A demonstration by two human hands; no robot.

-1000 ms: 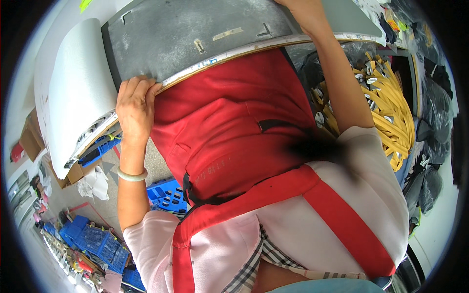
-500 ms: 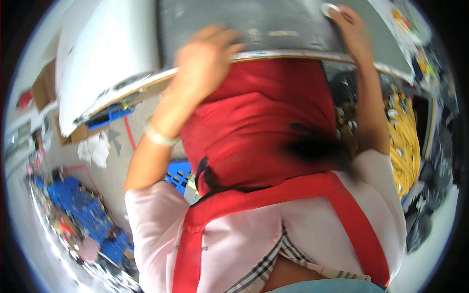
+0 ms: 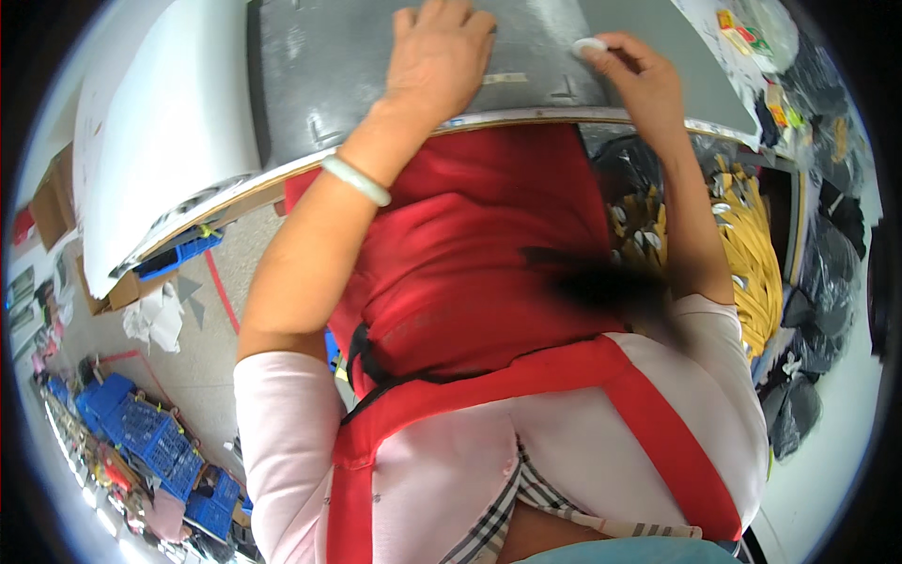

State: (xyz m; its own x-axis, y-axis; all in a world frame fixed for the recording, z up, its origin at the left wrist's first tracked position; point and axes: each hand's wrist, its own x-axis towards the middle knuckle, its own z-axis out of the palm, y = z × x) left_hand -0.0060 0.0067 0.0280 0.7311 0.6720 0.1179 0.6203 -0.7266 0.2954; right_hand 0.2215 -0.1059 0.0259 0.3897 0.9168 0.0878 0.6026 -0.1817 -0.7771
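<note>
- The left hand (image 3: 440, 58) lies palm down on the grey mat (image 3: 376, 75), fingers spread and nearly flat. It grips nothing; it looks to be pressing the mat so it stays put at the table's front edge.
- A pale bangle (image 3: 355, 179) sits on that wrist, just below the table edge (image 3: 526, 118).
- The right hand (image 3: 631, 75) is curled, its thumb and first fingers pinched around a small white disc (image 3: 590, 45), which rests on the mat's far right part. The pinch suits so small a piece; a full grasp would cover it.
- The 2 hands are near each other on the same mat, the left steadying, the right doing the fine work, as far as I can judge.
- A short strip of pale tape (image 3: 505, 78) lies on the mat between the hands.
- The person leans in close, so the red apron (image 3: 470, 282) touches the table edge and hides what is under it.
- To the left of the mat a large white sheet (image 3: 160, 132) covers the table and hangs past its corner.
- To the right, below the table, a heap of yellow cables (image 3: 747, 254) sits among black bags (image 3: 827, 273).
- Lower left on the floor stand blue crates (image 3: 141, 432), with a crumpled white paper (image 3: 155, 315) near a cardboard box (image 3: 103, 291).
</note>
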